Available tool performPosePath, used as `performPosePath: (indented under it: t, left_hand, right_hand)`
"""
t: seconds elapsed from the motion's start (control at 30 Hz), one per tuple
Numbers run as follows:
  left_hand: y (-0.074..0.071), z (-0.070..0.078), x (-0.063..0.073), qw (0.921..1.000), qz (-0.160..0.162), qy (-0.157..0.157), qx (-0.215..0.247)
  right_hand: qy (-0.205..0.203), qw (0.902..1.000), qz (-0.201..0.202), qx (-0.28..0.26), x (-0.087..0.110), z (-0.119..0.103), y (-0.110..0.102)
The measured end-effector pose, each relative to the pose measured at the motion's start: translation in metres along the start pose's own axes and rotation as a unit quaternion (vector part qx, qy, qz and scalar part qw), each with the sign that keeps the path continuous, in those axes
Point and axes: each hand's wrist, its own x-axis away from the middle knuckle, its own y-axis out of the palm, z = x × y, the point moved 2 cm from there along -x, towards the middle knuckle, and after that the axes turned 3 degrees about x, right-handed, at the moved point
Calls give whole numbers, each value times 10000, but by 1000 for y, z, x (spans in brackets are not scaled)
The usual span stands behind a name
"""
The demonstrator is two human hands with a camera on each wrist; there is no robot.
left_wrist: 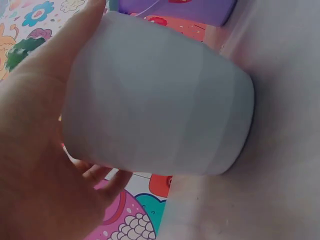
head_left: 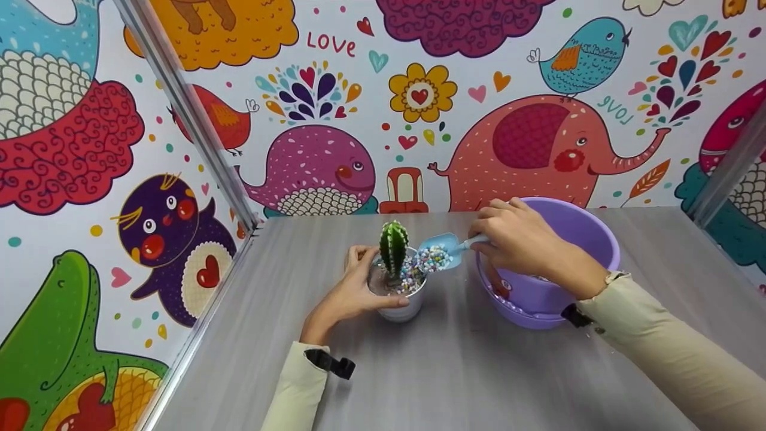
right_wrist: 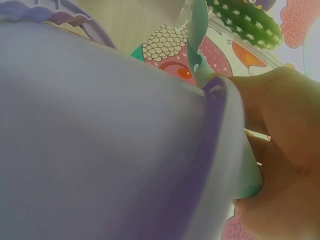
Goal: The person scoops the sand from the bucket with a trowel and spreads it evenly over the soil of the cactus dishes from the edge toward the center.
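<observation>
A green cactus [head_left: 394, 248] stands in a white pot [head_left: 401, 312] on the table. My left hand [head_left: 350, 293] grips the pot from the left, its thumb along the near side; the left wrist view shows the palm against the pot wall [left_wrist: 160, 100]. With my right hand [head_left: 508, 233] I hold a light blue toy shovel [head_left: 457, 256] by its handle [right_wrist: 247, 175]. Multicoloured pebbles [head_left: 435, 257] lie in its scoop, which is at the pot's right rim. Similar pebbles [head_left: 412, 276] cover part of the pot's top, right of the cactus.
A purple bucket [head_left: 601, 239] stands right of the pot, under my right forearm; its inside is mostly hidden. Its wall [right_wrist: 100, 125] fills much of the right wrist view. The grey table [head_left: 455, 383] meets patterned wall panels [head_left: 413, 137] at the back and left.
</observation>
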Motion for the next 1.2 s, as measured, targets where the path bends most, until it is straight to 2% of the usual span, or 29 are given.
performPosePath:
  t: [0.13, 0.27, 0.4, 0.6, 0.73, 0.87, 0.97, 1.07, 1.2]
  left_hand:
    - [-6, -7, 1, 9997, -182, 77, 168]
    - [-14, -15, 4, 9975, -419, 52, 565]
    - [-17, -15, 6, 9952, -474, 52, 858]
    - [-10, -7, 3, 9982, -349, 78, 481]
    - [-9, -6, 2, 9979, -517, 145, 367]
    - [-12, -11, 4, 9947, -777, 273, 624]
    - [-14, -14, 4, 9915, -845, 354, 923]
    - [-13, -13, 4, 9929, -717, 323, 891]
    - [-8, -7, 2, 9969, -521, 153, 569]
  right_hand:
    - [115, 9999, -2, -50, 0, 2, 0]
    - [186, 9998, -39, -91, 0, 2, 0]
    - [168, 9998, -12, -75, 0, 1, 1]
    - [20, 10000, 15, -31, 0, -1, 4]
    - [8, 10000, -39, -48, 0, -3, 5]
    - [-5, 10000, -75, -48, -1, -5, 5]
    - [-34, 10000, -60, -41, -1, -6, 4]
    - [-87, 10000, -29, -38, -2, -8, 3]
    - [-184, 9998, 18, -16, -2, -10, 3]
